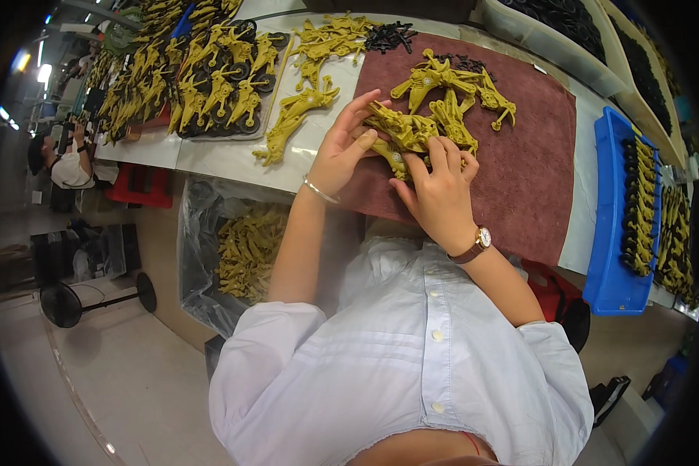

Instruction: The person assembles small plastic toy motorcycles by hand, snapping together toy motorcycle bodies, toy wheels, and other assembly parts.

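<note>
My left hand (340, 154), with a bangle at the wrist, has its thumb and fingers closed round the left end of a yellow-green moulded plastic part (400, 128). From the right my right hand (445, 194), wearing a wristwatch, grips the same part's near side with bent fingers. Its fingertips hide some of the part, so I cannot tell whether it is one piece or two. Just beyond, touching or close to it, more yellow-green parts (435, 78) lie in a loose heap on the dark red cloth (520, 194).
Small black pieces (391, 36) lie at the cloth's far edge. Yellow parts with black wheels (217, 85) crowd a board at far left. On the right sits a blue tray (607, 225) with a row of assemblies. A plastic-lined bin (248, 248) of yellow parts stands below the table edge.
</note>
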Tool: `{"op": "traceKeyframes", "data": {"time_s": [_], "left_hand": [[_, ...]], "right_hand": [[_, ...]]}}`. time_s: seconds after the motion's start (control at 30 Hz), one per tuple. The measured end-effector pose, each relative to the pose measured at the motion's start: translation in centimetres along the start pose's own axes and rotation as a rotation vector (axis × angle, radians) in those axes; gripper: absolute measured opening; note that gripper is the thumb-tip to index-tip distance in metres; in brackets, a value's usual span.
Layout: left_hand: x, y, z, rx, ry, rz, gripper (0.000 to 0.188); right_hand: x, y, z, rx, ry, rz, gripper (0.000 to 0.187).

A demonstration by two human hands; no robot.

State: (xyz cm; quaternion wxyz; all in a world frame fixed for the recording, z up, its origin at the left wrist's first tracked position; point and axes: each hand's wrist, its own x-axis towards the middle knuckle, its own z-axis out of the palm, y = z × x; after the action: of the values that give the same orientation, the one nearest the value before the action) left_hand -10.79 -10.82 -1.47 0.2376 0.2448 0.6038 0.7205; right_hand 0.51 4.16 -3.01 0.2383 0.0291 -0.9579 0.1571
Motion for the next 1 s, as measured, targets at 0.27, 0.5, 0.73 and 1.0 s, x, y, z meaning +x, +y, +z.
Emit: {"op": "traceKeyframes", "data": {"time_s": [0.27, 0.5, 0.73, 1.0], "left_hand": [[-1.5, 0.3, -3.9, 0.546, 0.221, 0.067, 0.045], [-0.3, -1.9, -8.1, 1.487, 0.531, 0.225, 0.059], [0.6, -1.9, -8.7, 1.685, 0.439, 0.054, 0.051], [-7.3, -0.8, -9.7, 1.586, 0.595, 0.154, 0.029]], "right_hand": [[-0.2, -0.4, 0.4, 0.012, 0.036, -0.004, 0.035], [-0.2, -0.6, 0.3, 0.041, 0.029, 0.01, 0.036], [-0.2, -0.6, 0.2, 0.05, 0.026, 0.016, 0.037], [-0.2, -0.3, 0.3, 0.068, 0.006, 0.006, 0.037]]}}
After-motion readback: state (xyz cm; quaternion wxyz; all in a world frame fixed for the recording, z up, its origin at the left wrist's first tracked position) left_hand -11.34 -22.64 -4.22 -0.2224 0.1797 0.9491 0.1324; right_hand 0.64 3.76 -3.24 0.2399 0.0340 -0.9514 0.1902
